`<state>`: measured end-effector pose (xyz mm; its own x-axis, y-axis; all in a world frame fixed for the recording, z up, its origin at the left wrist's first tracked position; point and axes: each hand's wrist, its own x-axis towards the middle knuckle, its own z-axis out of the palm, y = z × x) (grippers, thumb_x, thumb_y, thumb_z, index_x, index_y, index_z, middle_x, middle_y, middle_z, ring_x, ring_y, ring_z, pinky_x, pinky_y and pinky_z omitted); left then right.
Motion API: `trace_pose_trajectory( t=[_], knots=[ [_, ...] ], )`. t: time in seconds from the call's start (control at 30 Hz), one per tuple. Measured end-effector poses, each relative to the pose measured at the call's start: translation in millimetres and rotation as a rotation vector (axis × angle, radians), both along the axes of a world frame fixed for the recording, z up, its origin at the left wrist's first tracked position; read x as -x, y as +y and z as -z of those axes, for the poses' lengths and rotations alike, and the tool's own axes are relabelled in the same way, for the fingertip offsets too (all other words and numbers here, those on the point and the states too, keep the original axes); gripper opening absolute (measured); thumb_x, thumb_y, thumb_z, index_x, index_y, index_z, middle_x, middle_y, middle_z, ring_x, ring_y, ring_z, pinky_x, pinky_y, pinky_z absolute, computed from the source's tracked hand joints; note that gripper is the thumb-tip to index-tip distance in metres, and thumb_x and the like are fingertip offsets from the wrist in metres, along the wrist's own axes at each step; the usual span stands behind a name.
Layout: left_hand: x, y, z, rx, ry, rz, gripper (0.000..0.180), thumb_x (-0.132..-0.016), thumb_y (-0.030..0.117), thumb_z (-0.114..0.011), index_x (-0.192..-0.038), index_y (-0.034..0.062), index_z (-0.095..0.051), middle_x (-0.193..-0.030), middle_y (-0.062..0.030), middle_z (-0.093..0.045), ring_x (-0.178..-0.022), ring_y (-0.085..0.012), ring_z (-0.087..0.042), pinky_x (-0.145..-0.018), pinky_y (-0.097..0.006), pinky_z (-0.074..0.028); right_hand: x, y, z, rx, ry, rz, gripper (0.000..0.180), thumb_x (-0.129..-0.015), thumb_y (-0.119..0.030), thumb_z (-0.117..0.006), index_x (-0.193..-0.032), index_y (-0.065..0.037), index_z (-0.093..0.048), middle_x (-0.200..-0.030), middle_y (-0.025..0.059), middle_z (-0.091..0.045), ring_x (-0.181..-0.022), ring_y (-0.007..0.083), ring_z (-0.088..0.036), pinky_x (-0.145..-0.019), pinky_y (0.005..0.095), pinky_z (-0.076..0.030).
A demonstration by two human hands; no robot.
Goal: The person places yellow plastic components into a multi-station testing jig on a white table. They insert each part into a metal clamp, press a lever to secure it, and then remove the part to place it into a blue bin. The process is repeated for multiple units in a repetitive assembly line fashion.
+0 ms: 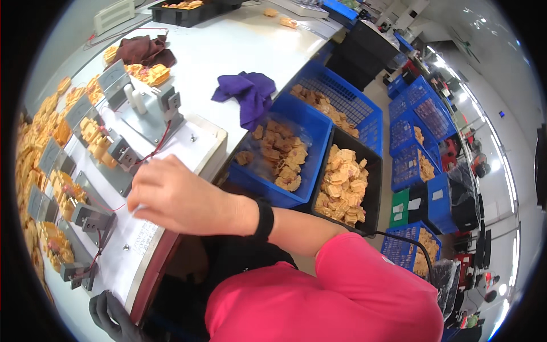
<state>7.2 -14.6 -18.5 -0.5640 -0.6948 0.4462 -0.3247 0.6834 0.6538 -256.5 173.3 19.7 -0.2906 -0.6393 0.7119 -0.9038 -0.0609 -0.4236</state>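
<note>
My right hand, bare with a black wristband, is over the near edge of a white board. Its fingers are drawn together around something small and pale that blur keeps me from making out. Beside it stand several grey metal fixtures with small clamp blocks and red wires. Yellow moulded parts sit in most of them; the farthest fixture bears white posts and no yellow part. My left hand, in a dark grey glove, is at the board's lower corner, fingers apart, with nothing seen in it.
Loose yellow parts are heaped along the table's left side. A purple cloth and a dark brown cloth lie farther off. To the right stand a blue crate and a black crate of yellow parts. More crates line the floor.
</note>
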Motion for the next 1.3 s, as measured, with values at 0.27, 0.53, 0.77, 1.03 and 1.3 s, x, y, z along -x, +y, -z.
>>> trace_pose_trajectory(
  t=[0.27, 0.53, 0.77, 1.03, 1.3],
  knots=[
    [11, 15, -13, -0.155, 0.001, -0.047, 0.013, -0.086, 0.000, -0.067, -0.098, -0.0009, -0.062, -0.112, -0.0106, -0.053, -0.109, -0.0241, -0.052, -0.094, -0.033, -0.043, -24, -21, 2, -0.275, 0.017, -0.096, 0.017, -0.080, -0.012, -0.074, -0.095, -0.009, -0.067, -0.092, 0.0069, -0.059, -0.091, 0.0269, -0.057, -0.082, 0.0375, -0.044],
    [8, 25, -28, -0.041, -0.013, -0.097, 0.013, -0.079, 0.005, -0.073, -0.091, 0.0044, -0.069, -0.098, -0.0066, -0.056, -0.105, -0.0244, -0.050, -0.094, -0.035, -0.040, -40, -27, -11, -0.364, -0.135, -0.090, 0.021, -0.082, -0.009, -0.072, -0.103, -0.008, -0.067, -0.090, 0.0054, -0.061, -0.086, 0.0247, -0.057, -0.076, 0.0369, -0.041],
    [10, 25, -26, -0.060, 0.000, -0.100, 0.014, -0.077, 0.007, -0.074, -0.091, 0.0057, -0.071, -0.100, -0.0067, -0.057, -0.109, -0.0258, -0.049, -0.095, -0.037, -0.040, -48, -38, -10, -0.348, -0.060, -0.093, 0.013, -0.083, -0.008, -0.072, -0.095, -0.007, -0.067, -0.081, 0.0052, -0.061, -0.078, 0.0247, -0.058, -0.072, 0.0359, -0.041],
    [9, 24, -28, -0.073, -0.008, -0.108, 0.015, -0.076, 0.008, -0.075, -0.090, 0.0070, -0.071, -0.099, -0.0067, -0.057, -0.109, -0.0262, -0.049, -0.095, -0.038, -0.040, -51, -42, -3, -0.354, -0.088, -0.036, 0.009, -0.084, -0.007, -0.071, -0.091, -0.007, -0.065, -0.080, 0.0056, -0.059, -0.075, 0.0256, -0.055, -0.070, 0.0366, -0.040],
    [11, 24, -28, -0.058, -0.010, -0.102, 0.015, -0.075, 0.007, -0.075, -0.090, 0.0073, -0.070, -0.099, -0.0064, -0.057, -0.108, -0.0264, -0.049, -0.095, -0.038, -0.040, -52, -44, 1, -0.336, -0.079, -0.014, 0.009, -0.084, -0.006, -0.070, -0.089, -0.007, -0.063, -0.079, 0.0055, -0.058, -0.075, 0.0256, -0.055, -0.069, 0.0367, -0.038]
  ],
)
